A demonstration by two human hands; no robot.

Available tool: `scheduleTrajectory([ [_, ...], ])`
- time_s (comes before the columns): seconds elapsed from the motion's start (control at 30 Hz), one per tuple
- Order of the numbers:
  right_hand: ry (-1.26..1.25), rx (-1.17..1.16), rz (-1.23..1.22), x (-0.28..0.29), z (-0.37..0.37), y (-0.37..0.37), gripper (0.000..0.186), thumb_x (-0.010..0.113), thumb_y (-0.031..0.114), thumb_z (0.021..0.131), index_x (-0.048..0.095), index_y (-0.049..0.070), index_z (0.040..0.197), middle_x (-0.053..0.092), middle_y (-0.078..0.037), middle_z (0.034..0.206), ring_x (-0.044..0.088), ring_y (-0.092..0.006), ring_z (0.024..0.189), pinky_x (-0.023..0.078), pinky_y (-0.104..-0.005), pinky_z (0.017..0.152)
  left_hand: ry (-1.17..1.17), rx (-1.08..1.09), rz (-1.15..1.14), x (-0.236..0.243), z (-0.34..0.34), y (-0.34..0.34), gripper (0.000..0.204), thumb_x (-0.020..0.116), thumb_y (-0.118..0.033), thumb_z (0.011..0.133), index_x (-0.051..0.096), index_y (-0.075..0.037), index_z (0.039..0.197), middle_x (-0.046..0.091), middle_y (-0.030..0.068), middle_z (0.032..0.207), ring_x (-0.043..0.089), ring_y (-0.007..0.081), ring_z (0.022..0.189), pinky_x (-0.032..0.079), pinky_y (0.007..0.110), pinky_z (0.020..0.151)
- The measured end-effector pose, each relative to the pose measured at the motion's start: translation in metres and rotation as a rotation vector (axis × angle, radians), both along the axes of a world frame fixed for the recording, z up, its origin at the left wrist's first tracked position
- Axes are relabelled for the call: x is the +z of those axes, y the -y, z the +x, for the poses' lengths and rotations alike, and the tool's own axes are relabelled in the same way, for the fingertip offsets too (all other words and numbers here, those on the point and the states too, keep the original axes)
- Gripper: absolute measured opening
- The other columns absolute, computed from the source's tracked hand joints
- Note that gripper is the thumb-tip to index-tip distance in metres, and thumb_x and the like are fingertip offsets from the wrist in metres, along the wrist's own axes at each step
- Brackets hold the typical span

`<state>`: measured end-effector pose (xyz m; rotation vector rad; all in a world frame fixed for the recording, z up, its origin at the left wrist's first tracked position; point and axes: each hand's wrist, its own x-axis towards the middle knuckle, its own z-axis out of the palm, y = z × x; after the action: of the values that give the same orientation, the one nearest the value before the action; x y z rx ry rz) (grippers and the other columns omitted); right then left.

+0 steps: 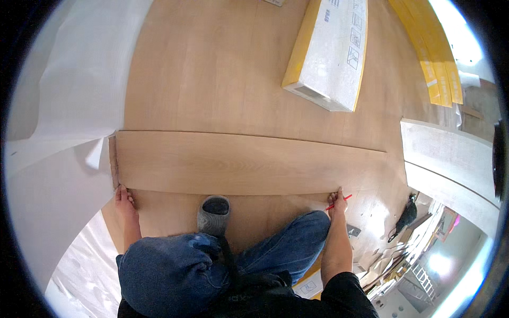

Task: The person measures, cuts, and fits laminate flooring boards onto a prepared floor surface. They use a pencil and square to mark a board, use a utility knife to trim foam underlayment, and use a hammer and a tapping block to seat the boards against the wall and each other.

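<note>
A long wood-look floor plank lies crosswise in front of me on the laid floor. Its left end stops short of the white wall, where a narrow gap shows. My left hand is closed at the plank's near left corner, thumb and fingers pinching its edge. Toward the plank's near edge on the right, my right hand is closed around a thin red pencil, with a fingertip stretched up to the plank. The pencil's tip is too small to make out.
A white and yellow carton stands on the floor ahead. Yellow flat packs lie far right, beyond a white doorway panel. My grey shoe is beside the plank. A black object and scrap strips lie lower right.
</note>
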<state>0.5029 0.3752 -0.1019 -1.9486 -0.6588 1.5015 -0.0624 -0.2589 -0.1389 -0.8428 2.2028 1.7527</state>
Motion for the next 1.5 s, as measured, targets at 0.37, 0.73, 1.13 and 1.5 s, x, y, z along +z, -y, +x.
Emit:
scheduleTrajectory([
  [0.37, -0.025, 0.037, -0.004, -0.001, -0.003, 0.001, 0.026, 0.074, 0.03, 0.098, 0.061, 0.01, 0.086, 0.062, -0.001, 0.073, 0.061, -0.015, 0.061, 0.053, -0.0272, 0.052, 0.008, -0.018, 0.011, 0.004, 0.0, 0.008, 0.026, 0.07, -0.024, 0.099, 0.068, -0.008, 0.12, 0.056, -0.0068, 0.077, 0.044, 0.0021, 0.06, 0.034, 0.017, 0.049],
  [0.73, 0.039, 0.006, 0.012, 0.003, -0.012, 0.002, 0.039, 0.074, 0.034, 0.097, 0.052, 0.009, 0.078, 0.05, -0.002, 0.066, 0.05, -0.0152, 0.053, 0.039, -0.0272, 0.045, -0.008, -0.036, 0.052, 0.008, 0.003, 0.003, 0.022, 0.067, -0.022, 0.102, 0.068, -0.009, 0.12, 0.053, -0.0084, 0.073, 0.042, 0.0007, 0.057, 0.035, 0.017, 0.047],
  [1.13, 0.152, -0.038, -0.024, 0.005, -0.012, 0.001, 0.025, 0.075, 0.033, 0.096, 0.063, 0.013, 0.088, 0.065, 0.001, 0.077, 0.064, -0.0111, 0.064, 0.056, -0.0239, 0.053, -0.005, -0.02, -0.01, 0.022, 0.003, -0.017, 0.021, 0.069, -0.025, 0.101, 0.068, -0.011, 0.116, 0.053, -0.0084, 0.071, 0.041, 0.0008, 0.054, 0.034, 0.018, 0.044],
  [1.5, 0.054, -0.003, -0.019, -0.002, -0.002, 0.001, 0.029, 0.076, 0.033, 0.095, 0.061, 0.011, 0.085, 0.06, -0.001, 0.07, 0.058, -0.0153, 0.058, 0.05, -0.0296, 0.053, -0.035, -0.047, 0.026, -0.012, 0.001, 0.013, 0.023, 0.067, -0.026, 0.102, 0.067, -0.011, 0.12, 0.054, -0.0086, 0.074, 0.042, 0.0013, 0.058, 0.034, 0.018, 0.048],
])
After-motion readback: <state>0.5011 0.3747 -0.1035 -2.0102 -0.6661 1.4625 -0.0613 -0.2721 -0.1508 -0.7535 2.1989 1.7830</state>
